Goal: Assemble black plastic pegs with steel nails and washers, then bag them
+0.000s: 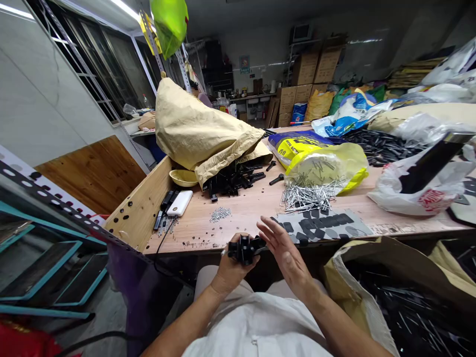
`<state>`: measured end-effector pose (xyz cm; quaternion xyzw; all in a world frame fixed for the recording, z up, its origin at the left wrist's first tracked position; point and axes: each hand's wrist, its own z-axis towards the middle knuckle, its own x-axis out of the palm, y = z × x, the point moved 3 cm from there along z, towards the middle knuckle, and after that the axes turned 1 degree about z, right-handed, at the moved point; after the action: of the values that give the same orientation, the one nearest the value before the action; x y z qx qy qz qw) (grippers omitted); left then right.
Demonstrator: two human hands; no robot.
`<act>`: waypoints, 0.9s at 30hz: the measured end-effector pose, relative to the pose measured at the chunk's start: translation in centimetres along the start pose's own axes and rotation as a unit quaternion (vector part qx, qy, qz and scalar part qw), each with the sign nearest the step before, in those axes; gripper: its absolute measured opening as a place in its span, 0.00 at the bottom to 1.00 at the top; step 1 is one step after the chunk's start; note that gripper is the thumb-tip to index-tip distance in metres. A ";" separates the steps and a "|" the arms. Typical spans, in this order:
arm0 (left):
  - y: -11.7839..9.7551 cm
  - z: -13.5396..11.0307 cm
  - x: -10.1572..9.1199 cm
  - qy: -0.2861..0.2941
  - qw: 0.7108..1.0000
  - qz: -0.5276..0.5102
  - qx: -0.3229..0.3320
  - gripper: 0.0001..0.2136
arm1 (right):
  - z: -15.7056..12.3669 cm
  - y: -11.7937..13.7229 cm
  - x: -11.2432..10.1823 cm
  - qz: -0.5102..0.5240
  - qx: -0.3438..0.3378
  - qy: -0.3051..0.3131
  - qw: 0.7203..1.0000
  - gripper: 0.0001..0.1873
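Observation:
My left hand (231,265) is closed around a small black plastic part (246,248), held just below the near edge of the wooden workbench (253,210). My right hand (283,250) is beside it, fingers stretched out and apart, its palm near the part's right end. A pile of the same black parts (234,181) spills from a tan paper sack (201,131) at the back left. Metal pins (308,196) lie heaped in front of a yellow bag (327,161).
A white power bank (180,203), a little heap of small metal bits (220,213) and a yellow bowl (183,177) sit on the left. A grey sheet with black cut-outs (320,225) lies near the edge. An open sack of black pieces (405,302) stands at my right.

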<state>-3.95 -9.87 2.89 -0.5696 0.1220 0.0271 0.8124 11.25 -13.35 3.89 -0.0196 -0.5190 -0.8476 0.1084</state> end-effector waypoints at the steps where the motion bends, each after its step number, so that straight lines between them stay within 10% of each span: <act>1: 0.6 0.2 0.4 0.024 1.000 -0.005 -0.005 0.16 | 0.2 -0.2 -0.2 -0.040 0.000 0.000 0.999 0.34; 13: 1.9 1.0 1.9 0.085 0.990 0.116 0.014 0.16 | 2.5 0.7 1.4 -0.401 -0.106 0.082 0.906 0.18; 20: 2.0 0.9 2.0 0.095 0.984 0.147 0.028 0.18 | 2.3 -0.3 0.0 -0.381 -0.118 -0.013 0.917 0.03; 27: 2.1 1.4 2.2 0.118 0.977 0.178 0.019 0.11 | 2.0 -0.2 -0.5 -0.337 -0.153 0.030 0.929 0.03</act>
<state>-1.92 -8.03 0.92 -0.5223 0.3166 0.1017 0.7853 11.49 -11.40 4.52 0.1651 -0.3554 -0.9037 -0.1725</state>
